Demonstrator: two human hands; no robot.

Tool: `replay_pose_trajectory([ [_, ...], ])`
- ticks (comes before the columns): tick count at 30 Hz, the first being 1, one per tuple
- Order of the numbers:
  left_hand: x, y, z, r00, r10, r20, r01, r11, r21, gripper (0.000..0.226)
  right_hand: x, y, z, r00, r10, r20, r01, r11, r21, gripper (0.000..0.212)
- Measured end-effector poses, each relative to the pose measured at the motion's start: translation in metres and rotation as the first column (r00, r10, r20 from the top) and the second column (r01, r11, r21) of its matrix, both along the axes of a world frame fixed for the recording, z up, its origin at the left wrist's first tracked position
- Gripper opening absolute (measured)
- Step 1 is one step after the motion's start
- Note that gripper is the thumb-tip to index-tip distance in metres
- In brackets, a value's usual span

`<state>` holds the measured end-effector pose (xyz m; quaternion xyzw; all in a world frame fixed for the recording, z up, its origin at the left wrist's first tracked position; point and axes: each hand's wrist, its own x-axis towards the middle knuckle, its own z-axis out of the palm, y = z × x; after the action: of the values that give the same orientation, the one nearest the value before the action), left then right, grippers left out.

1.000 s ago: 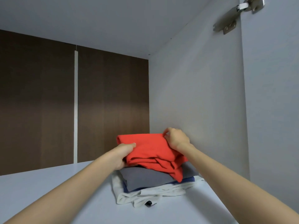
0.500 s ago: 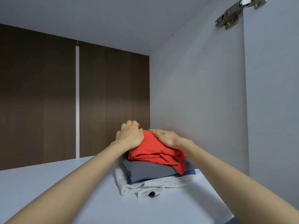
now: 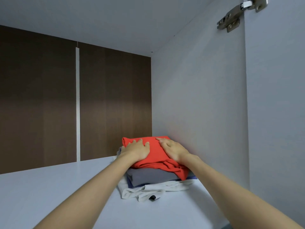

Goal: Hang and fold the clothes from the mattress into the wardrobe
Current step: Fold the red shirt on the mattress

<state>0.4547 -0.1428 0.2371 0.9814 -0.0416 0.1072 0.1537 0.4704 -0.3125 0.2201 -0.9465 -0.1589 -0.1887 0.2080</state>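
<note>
A folded red garment [image 3: 155,154] lies on top of a stack on the pale wardrobe shelf [image 3: 49,195], close to the right wall. Under it sit a folded grey garment [image 3: 151,176], a sliver of a blue one [image 3: 192,178] and a crumpled white one [image 3: 148,190] at the bottom. My left hand [image 3: 137,150] rests flat on the left part of the red garment, fingers spread. My right hand [image 3: 173,150] lies flat on its right part. Neither hand grips the cloth.
The shelf has a dark brown back panel [image 3: 107,104] with a pale vertical strip [image 3: 77,104]. A grey side wall [image 3: 198,104] stands right beside the stack. A metal door hinge [image 3: 237,15] is fixed at the upper right.
The red garment was held by both hands above the stack and now lies on it. Both hands have gone from gripping to lying flat on top, pushed further back.
</note>
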Motion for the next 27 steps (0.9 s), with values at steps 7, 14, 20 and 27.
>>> replay_pose_trajectory([
  [7, -0.073, -0.001, 0.027, 0.961, -0.098, 0.258, 0.112, 0.993, -0.039, 0.053, -0.063, -0.017, 0.028, 0.978, -0.067, 0.196, 0.053, 0.996, 0.073, 0.040],
  [14, -0.188, -0.013, 0.029, 0.891, -0.125, 0.436, 0.133, 0.991, 0.011, 0.047, -0.184, -0.043, 0.029, 0.921, -0.123, 0.369, 0.156, 0.986, -0.061, 0.037],
  [20, -0.297, -0.044, -0.016, 0.825, -0.126, 0.551, 0.175, 0.984, -0.036, 0.044, -0.286, -0.072, -0.013, 0.911, -0.113, 0.398, 0.078, 0.992, 0.104, 0.028],
  [27, -0.412, -0.090, -0.089, 0.848, -0.136, 0.511, 0.227, 0.966, -0.120, 0.043, -0.403, -0.111, -0.080, 0.963, -0.060, 0.263, -0.021, 0.955, 0.295, 0.022],
])
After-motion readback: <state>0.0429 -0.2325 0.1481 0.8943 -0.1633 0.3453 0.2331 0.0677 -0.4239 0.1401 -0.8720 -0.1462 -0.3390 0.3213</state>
